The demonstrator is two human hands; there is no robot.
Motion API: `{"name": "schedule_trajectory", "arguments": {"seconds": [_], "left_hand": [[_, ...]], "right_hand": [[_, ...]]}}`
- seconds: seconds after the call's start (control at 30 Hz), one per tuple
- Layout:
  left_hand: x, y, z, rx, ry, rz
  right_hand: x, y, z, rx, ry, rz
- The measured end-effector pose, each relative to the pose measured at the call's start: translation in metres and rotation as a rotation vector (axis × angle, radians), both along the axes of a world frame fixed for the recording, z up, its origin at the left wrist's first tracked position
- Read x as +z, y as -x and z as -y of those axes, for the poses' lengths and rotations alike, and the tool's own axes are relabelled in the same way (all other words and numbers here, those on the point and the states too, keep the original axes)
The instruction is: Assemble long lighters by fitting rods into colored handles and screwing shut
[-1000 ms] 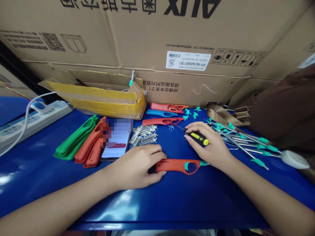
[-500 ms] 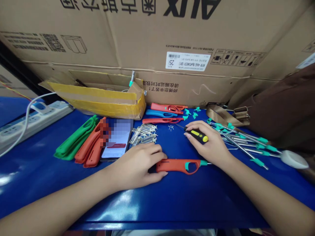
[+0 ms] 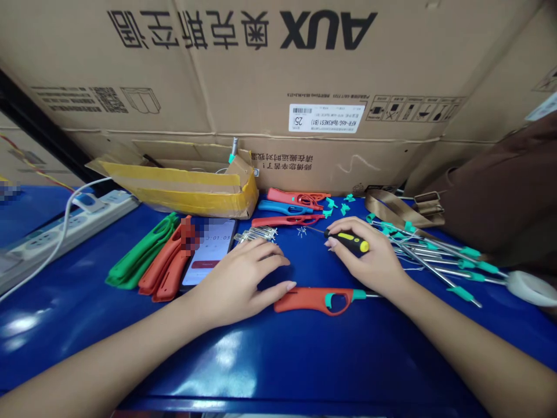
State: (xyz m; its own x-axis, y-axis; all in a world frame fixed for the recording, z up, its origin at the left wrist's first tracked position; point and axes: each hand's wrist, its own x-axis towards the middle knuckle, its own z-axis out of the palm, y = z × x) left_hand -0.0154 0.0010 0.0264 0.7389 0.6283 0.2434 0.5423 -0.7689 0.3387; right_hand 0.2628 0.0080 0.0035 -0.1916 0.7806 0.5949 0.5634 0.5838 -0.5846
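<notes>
My right hand (image 3: pixel 369 252) grips a black and yellow screwdriver (image 3: pixel 348 237), its thin shaft pointing left toward a little pile of small screws (image 3: pixel 301 232). On the blue table in front of me lies an orange-red gas lighter (image 3: pixel 304 301) with a teal trigger and a metal rod running under my right wrist. My left hand (image 3: pixel 243 278) is open, fingers spread, with the thumb tip at the lighter's rear end. Its fingers partly cover a heap of clear lighter fuel tanks (image 3: pixel 256 234).
Green handle shells (image 3: pixel 141 249) and orange-red ones (image 3: pixel 163 267) lie left, beside a phone (image 3: pixel 213 244). Behind stand a taped carton (image 3: pixel 195 191) and a blue shell (image 3: pixel 285 207). Metal rods with teal ends (image 3: pixel 435 261) lie right, near a brown strap (image 3: pixel 387 209). A power strip (image 3: pixel 65 226) sits far left.
My left hand has lifted off the lighter's rear end and moved slightly up and left, over the fuel tanks. The right hand keeps the screwdriver in nearly the same place. The view has tilted slightly.
</notes>
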Motion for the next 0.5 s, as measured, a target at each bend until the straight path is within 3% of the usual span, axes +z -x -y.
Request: {"name": "schedule_trajectory", "arguments": {"seconds": [0.27, 0.4, 0.5], "left_hand": [[-0.007, -0.001, 0.004, 0.094, 0.124, 0.224], [-0.011, -0.006, 0.011, 0.22, 0.255, 0.438], [-0.013, -0.009, 0.013, 0.238, 0.406, 0.569]], "right_hand": [[0.023, 0.002, 0.022, -0.045, 0.197, -0.48], [0.031, 0.008, 0.031, 0.078, 0.325, -0.697], [0.034, 0.013, 0.034, 0.168, 0.431, -0.786]]}}
